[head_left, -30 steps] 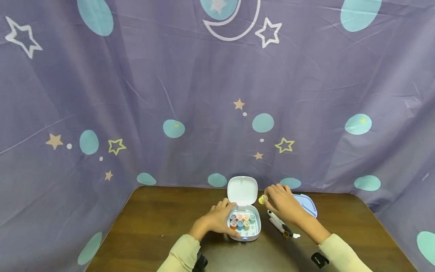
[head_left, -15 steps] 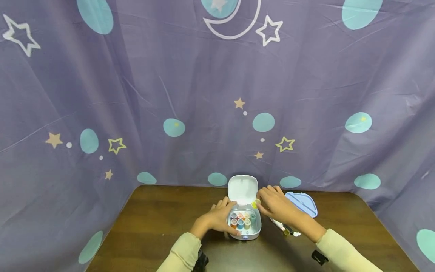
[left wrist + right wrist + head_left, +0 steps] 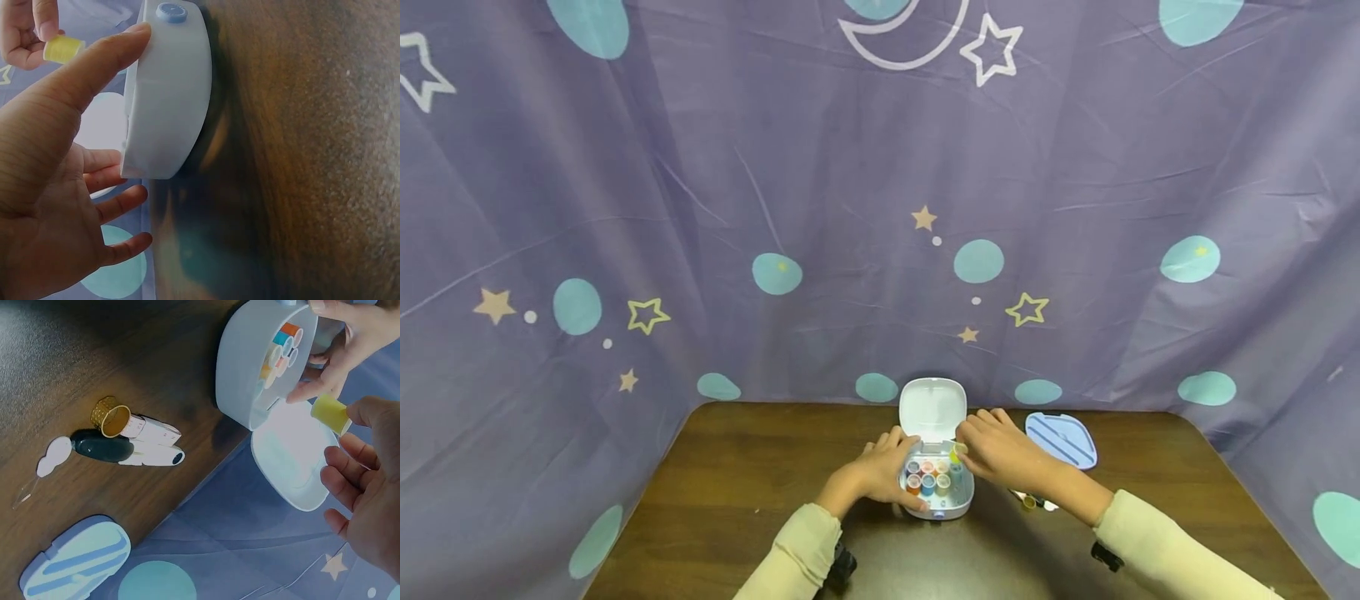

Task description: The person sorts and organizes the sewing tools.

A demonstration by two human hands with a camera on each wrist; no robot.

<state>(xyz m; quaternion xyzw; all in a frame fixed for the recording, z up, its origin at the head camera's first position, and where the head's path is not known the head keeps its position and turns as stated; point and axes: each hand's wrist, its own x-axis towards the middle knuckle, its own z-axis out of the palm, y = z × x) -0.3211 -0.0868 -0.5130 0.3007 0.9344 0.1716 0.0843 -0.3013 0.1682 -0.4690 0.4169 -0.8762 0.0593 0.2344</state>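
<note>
A white sewing box (image 3: 942,514) stands on the table with its lid (image 3: 932,408) raised. Inside sit several small thread spools (image 3: 928,483) in different colours. My left hand (image 3: 880,471) holds the box at its left side, thumb along the front near the blue button (image 3: 172,11) and fingers toward the back. Between thumb and fingertips of my right hand (image 3: 1000,450) is a yellow thread spool (image 3: 331,414), above the back right part of the box, apart from the other spools.
A light blue tray (image 3: 1062,440) lies at the back right. Right of the box are a gold thimble (image 3: 112,417), a black and white tool (image 3: 103,445), a white piece (image 3: 159,429) and a small white threader (image 3: 55,455). A patterned curtain (image 3: 850,333) hangs behind the table.
My right hand has moved left with the yellow spool, from beside the box to over its back right part. My left hand stays on the box.
</note>
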